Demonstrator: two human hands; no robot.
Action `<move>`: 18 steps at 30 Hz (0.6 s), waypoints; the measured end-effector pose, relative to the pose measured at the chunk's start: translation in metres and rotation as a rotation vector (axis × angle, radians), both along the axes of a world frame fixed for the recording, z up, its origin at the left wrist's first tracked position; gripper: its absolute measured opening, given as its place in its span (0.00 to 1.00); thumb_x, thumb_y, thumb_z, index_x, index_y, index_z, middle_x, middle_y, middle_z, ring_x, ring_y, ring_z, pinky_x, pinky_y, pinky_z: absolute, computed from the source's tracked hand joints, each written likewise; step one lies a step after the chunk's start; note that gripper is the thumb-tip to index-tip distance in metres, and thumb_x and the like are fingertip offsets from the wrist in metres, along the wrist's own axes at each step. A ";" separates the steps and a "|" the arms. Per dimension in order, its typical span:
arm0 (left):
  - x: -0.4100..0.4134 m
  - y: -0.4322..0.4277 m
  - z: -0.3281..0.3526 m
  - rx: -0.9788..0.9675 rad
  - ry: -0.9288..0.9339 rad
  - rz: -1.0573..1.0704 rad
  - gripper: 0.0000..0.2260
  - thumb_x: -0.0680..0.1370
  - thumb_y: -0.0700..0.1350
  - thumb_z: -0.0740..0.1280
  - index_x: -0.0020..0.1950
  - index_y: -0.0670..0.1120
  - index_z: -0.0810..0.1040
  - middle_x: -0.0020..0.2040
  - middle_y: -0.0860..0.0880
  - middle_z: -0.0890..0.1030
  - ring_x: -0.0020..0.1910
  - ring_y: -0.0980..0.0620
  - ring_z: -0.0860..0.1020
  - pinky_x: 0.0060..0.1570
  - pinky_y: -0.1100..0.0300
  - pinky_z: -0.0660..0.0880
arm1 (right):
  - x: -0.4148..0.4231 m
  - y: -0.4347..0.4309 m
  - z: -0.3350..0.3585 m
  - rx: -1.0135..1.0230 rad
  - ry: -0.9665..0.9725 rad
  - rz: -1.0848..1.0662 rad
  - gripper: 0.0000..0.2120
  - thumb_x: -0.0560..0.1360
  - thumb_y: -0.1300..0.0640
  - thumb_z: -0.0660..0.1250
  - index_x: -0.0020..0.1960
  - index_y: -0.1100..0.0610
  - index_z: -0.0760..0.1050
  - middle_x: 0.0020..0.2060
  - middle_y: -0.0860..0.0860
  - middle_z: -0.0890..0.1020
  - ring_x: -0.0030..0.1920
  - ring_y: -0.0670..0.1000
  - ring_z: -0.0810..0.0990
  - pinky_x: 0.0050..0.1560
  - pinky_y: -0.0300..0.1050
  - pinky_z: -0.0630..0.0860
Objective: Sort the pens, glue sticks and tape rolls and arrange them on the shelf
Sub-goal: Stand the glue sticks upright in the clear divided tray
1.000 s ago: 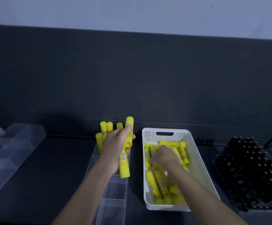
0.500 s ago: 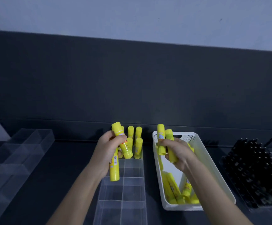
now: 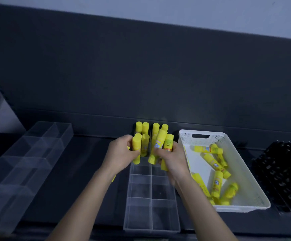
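Your left hand [image 3: 122, 154] curls its fingers round one glue stick [image 3: 136, 146] and holds it upright, cap at 12 o'clock, so it can drop straight into a cell; your right hand [image 3: 173, 160] pinches two more sticks [image 3: 160, 141] together between thumb and curled fingers, tilted slightly, just above the clear organiser [image 3: 151, 206]. Both hands meet beside the standing sticks [image 3: 142, 127], which fill the organiser's 12 o'clock end; you appear to be filling it from the back forward, so the near cells stay bare. The white basket [image 3: 256, 193] lies at 3 o'clock of the organiser; loose sticks [image 3: 214, 164] remain in it. Half a second ago your right hand hovered over the basket's far corner; it has crossed to the organiser; your left stick has turned upright.
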State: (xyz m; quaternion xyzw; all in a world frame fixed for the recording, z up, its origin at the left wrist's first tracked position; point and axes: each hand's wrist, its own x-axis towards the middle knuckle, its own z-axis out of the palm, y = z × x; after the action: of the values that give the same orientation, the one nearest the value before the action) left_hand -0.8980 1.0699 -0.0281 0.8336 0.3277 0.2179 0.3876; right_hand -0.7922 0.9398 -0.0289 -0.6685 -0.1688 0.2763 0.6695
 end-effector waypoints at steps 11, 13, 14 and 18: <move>0.005 0.002 -0.021 0.212 0.162 -0.144 0.05 0.71 0.43 0.72 0.41 0.47 0.77 0.42 0.53 0.72 0.39 0.52 0.74 0.37 0.56 0.74 | -0.001 0.008 -0.007 -0.108 -0.162 -0.019 0.06 0.69 0.60 0.73 0.43 0.55 0.77 0.29 0.45 0.79 0.28 0.40 0.76 0.26 0.32 0.70; 0.003 0.003 -0.025 0.207 0.186 -0.155 0.05 0.71 0.43 0.73 0.43 0.48 0.77 0.44 0.52 0.71 0.41 0.52 0.74 0.38 0.57 0.74 | -0.001 0.008 -0.009 -0.122 -0.201 0.021 0.08 0.69 0.63 0.72 0.44 0.55 0.76 0.29 0.45 0.78 0.28 0.42 0.75 0.26 0.32 0.68; 0.002 0.003 -0.027 0.200 0.194 -0.157 0.06 0.71 0.43 0.73 0.44 0.48 0.77 0.44 0.52 0.71 0.41 0.51 0.75 0.38 0.57 0.74 | 0.000 0.008 -0.009 -0.123 -0.210 0.040 0.08 0.69 0.64 0.72 0.44 0.55 0.76 0.29 0.45 0.78 0.28 0.43 0.74 0.26 0.32 0.68; -0.003 0.006 -0.032 0.126 0.156 -0.127 0.10 0.70 0.43 0.75 0.48 0.50 0.78 0.44 0.52 0.72 0.43 0.52 0.75 0.42 0.55 0.76 | 0.001 0.010 -0.011 -0.101 -0.243 0.078 0.06 0.70 0.61 0.73 0.44 0.54 0.78 0.30 0.45 0.80 0.30 0.41 0.77 0.30 0.32 0.71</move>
State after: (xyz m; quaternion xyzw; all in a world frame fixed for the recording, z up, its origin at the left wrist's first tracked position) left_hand -0.9009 1.0762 -0.0602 0.8899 0.2889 0.1472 0.3209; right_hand -0.7912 0.9499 -0.0403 -0.7227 -0.2603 0.2272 0.5986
